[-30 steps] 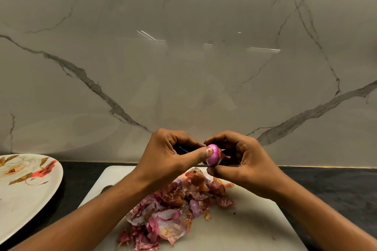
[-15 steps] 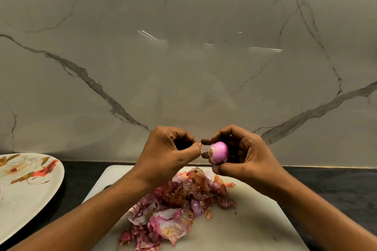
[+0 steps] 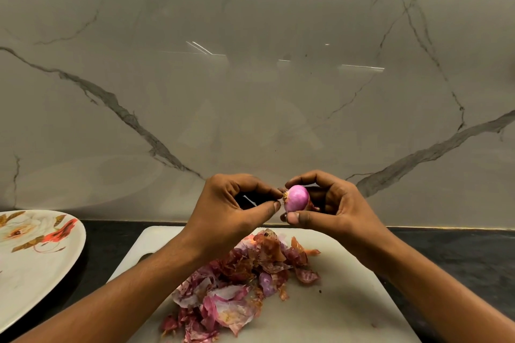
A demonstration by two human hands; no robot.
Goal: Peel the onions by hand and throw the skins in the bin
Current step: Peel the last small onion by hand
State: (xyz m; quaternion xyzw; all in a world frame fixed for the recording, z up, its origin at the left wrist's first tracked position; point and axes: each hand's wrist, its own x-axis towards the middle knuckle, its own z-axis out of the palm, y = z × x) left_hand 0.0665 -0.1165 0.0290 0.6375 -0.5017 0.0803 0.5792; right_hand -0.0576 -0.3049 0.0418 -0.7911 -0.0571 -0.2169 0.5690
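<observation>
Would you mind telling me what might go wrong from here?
The right hand holds the small onion only by fingertips while the left hand pinches its root end; a tug might pop it into the skins. That loose pile sprawls across the cutting board, with no bin in view, so scraps may scatter when carried.

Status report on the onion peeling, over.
Right hand grips the onion, mostly peeled, above the cutting board. Left hand pinches at its root end. Skin pile on the board, unbinned; no bin in view.

onion (image 3: 297, 198): turned, root end now left | left grip (image 3: 231, 203): thumb off, pinches root
</observation>
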